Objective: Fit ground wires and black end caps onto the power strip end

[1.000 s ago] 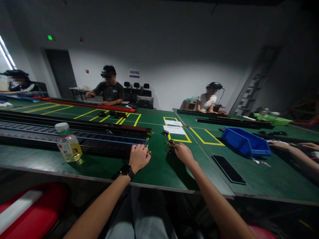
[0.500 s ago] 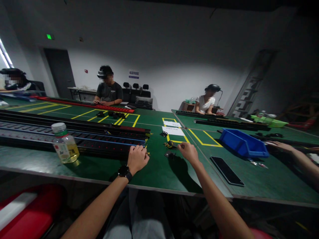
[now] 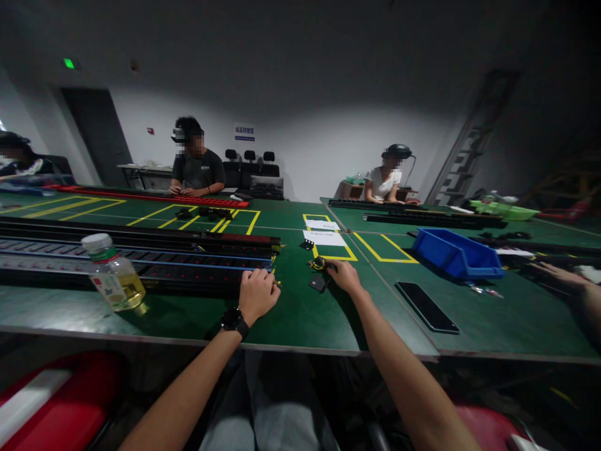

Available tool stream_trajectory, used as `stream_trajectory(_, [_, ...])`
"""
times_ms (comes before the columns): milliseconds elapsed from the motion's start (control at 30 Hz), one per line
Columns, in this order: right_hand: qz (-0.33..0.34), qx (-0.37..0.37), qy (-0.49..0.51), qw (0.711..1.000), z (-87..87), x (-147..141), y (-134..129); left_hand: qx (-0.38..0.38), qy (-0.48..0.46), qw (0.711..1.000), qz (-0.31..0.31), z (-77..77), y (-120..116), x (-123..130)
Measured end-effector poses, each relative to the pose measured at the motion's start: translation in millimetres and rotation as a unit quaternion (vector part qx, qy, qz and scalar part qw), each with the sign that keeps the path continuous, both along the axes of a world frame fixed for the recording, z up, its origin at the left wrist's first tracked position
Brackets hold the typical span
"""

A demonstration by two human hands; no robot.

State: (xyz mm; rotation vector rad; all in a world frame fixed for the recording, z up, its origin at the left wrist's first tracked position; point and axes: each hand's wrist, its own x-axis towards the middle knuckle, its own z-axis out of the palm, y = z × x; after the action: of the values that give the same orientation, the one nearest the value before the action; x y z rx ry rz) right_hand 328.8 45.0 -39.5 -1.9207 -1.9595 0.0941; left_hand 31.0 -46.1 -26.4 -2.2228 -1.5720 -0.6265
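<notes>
My left hand [image 3: 258, 294], with a black watch at its wrist, is closed at the near right end of a long black rail [image 3: 197, 282]. Yellow wire [image 3: 278, 283] shows just past its curled fingertips; the grip itself is partly hidden. To the right, my right hand [image 3: 344, 274] reaches low over the green table, thumb and fingers closed on a small dark part beside a coil of yellow wires [image 3: 315, 265]. A flat black square piece [image 3: 318, 284] lies just under that hand. Behind the wires sits a small black bracket [image 3: 307, 244].
A drink bottle [image 3: 113, 275] stands before the rail at left. On the right lie a phone [image 3: 427, 306] and a blue bin [image 3: 457, 254]. White paper sheets [image 3: 323, 238] lie farther back. A co-worker's hand [image 3: 558, 275] is at far right; other people sit across the table.
My right hand has moved a little left and down to the yellow wires. My left hand stays at the rail's end. The whole view has shifted slightly.
</notes>
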Motion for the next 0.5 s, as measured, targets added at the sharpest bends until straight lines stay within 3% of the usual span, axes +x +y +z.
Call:
stream_trajectory(167, [-0.021,0.017,0.022,0.999,1.7,-2.3,0.7,0.005,0.001,1.0,0.001,-0.3,0.4,-0.1])
stream_trajectory(333, [-0.121,0.05,0.059,0.99,4.1,-1.7,3.5,0.01,0.001,1.0,-0.002,-0.8,0.9,-0.8])
stream_trajectory(500, [-0.199,0.037,0.096,0.975,3.3,14.6,3.9,0.011,-0.005,1.0,-0.002,-1.5,1.4,-1.1])
